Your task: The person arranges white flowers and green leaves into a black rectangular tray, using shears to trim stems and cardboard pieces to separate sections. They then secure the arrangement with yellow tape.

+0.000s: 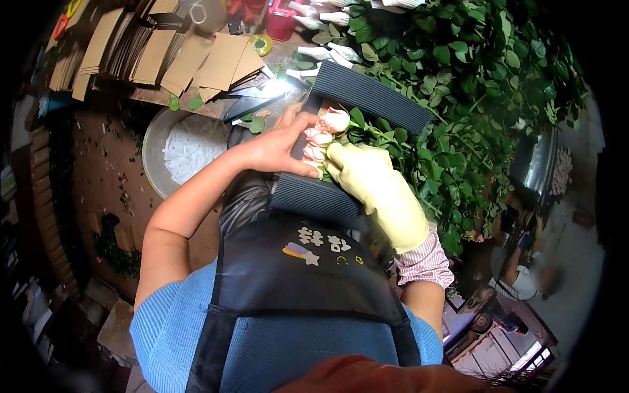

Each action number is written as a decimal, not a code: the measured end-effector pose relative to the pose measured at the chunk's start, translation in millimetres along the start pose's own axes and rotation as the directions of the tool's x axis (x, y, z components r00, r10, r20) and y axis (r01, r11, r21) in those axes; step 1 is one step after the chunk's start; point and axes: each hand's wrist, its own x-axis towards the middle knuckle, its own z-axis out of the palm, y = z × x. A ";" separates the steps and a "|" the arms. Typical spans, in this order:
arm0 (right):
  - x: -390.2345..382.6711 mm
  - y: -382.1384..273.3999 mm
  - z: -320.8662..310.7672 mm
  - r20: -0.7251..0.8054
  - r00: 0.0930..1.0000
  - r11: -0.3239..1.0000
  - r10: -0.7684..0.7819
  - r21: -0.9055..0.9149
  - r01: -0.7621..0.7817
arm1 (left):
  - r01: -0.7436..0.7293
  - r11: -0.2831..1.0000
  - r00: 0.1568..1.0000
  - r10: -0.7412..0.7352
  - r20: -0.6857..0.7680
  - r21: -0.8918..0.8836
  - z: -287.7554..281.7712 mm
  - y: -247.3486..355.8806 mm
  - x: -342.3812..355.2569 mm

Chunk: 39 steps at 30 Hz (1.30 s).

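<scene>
Pale pink roses lie in a short row, their blooms toward my left and their leafy stems toward my right. My left hand, bare, curves around the blooms, thumb on the near side and fingers on the far side. A pale yellow glove covers my right hand; its curled fingers close on the roses just behind the blooms, fingertips partly hidden. Under the flowers lies a dark ribbed sheet, one raised flap beyond them and another on the near side, against my black apron.
Leafy stems are heaped at the right, with white-wrapped bundles at the far side. Cardboard pieces and a black-handled tool lie on the table at the far left. A round tub holds white pieces.
</scene>
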 end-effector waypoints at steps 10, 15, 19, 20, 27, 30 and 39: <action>1.2 -9.0 -16.0 -0.102 0.974 0.978 0.204 -0.030 -0.208 | -0.057 0.998 0.952 0.057 -0.299 0.010 26.2 -7.4 0.7; 0.0 5.8 -8.6 -0.185 0.981 0.998 0.054 0.047 -0.046 | -0.053 0.998 0.957 0.040 -0.288 -0.037 24.8 -6.5 1.4; 1.9 6.6 -9.7 -0.189 0.982 0.998 -0.006 0.055 0.016 | -0.044 0.994 0.957 0.013 -0.289 -0.101 25.5 -3.4 1.7; 2.2 0.9 -19.6 -0.177 0.984 0.999 -0.021 0.034 0.027 | -0.007 0.994 0.960 -0.023 -0.279 -0.109 24.8 0.1 3.6; -13.7 -9.0 -18.4 -0.201 0.954 0.949 0.220 -0.181 -0.257 | -0.011 0.995 0.920 -0.030 -0.390 -0.103 29.3 6.3 10.4; -0.2 -2.3 -17.8 -0.132 0.922 0.914 0.364 -0.141 -0.381 | 0.011 0.998 0.912 -0.032 -0.410 -0.054 33.5 -2.6 14.2; 31.0 6.9 -43.7 0.270 0.839 0.837 0.472 0.160 -0.523 | -0.050 0.999 0.894 0.036 -0.447 -0.020 40.3 -7.1 11.8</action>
